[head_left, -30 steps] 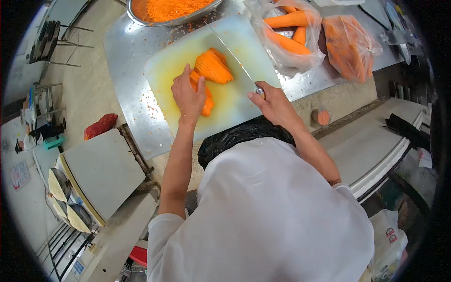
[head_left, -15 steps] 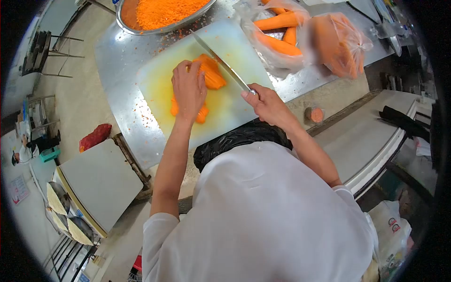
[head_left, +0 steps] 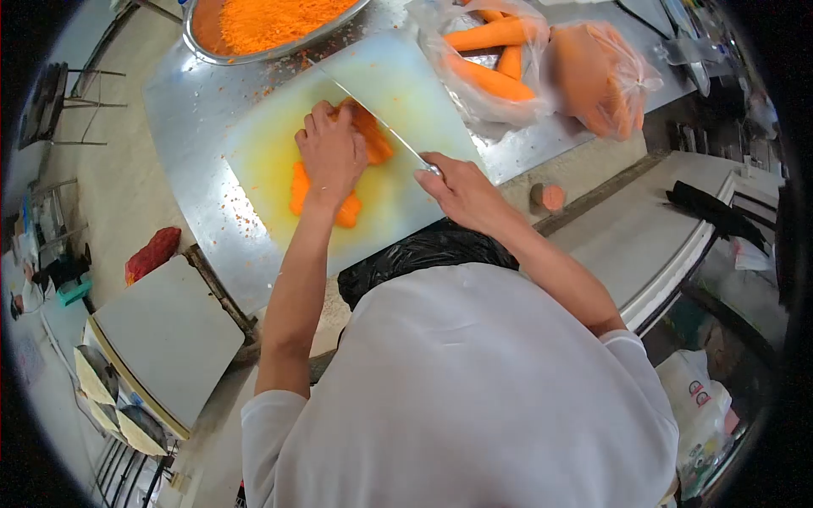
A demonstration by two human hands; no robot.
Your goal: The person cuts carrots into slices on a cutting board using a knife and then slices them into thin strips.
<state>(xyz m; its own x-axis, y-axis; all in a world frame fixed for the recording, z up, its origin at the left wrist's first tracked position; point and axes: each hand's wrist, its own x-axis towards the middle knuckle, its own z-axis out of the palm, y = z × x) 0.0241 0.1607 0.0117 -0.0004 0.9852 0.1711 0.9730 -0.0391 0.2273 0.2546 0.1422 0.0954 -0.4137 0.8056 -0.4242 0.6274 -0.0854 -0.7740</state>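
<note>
Cut carrot lies under the left hand (head_left: 330, 154); whole carrots (head_left: 491, 35) remain beyond the right hand (head_left: 457, 188).
Beyond the left hand, a bowl (head_left: 241, 59) holds plenty of finished shreds (head_left: 279, 21); the slices (head_left: 373, 144) beneath its fingers seem only partly cut. Those fingers bend over them, though whether they grip I cannot tell, while the right hand wraps the handle of a knife (head_left: 385, 125). Compared with one second earlier, the left fingers reach onto the farther pile, and the nearer pile shows on both sides of the wrist.
</note>
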